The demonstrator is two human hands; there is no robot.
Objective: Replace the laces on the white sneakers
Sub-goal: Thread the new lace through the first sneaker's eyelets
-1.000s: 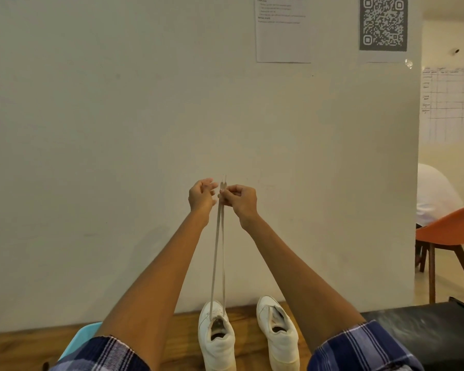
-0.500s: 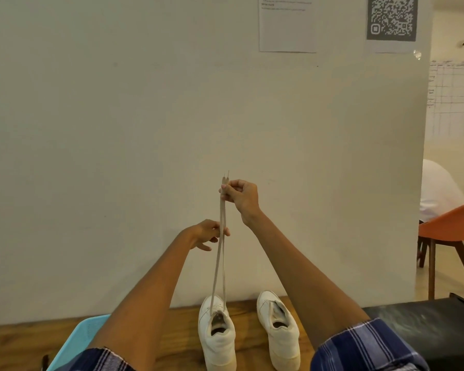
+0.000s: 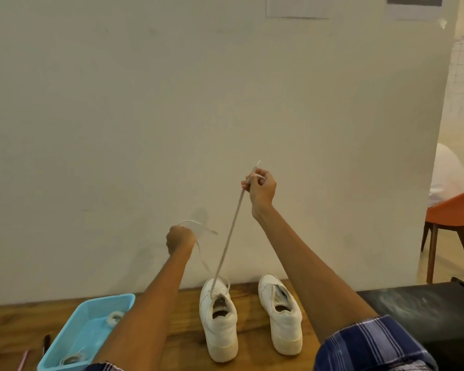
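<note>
Head view shows the right hand (image 3: 260,190) pinching one taut lace (image 3: 229,238) end, the left hand (image 3: 180,239) gripping the slack end above the left sneaker (image 3: 220,325); light, limp, best held near its stiff tips.

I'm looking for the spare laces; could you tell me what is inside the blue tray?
Two coiled whitish bundles, apparently laces, lie in the blue tray; its right part is hidden behind the left forearm.
</note>
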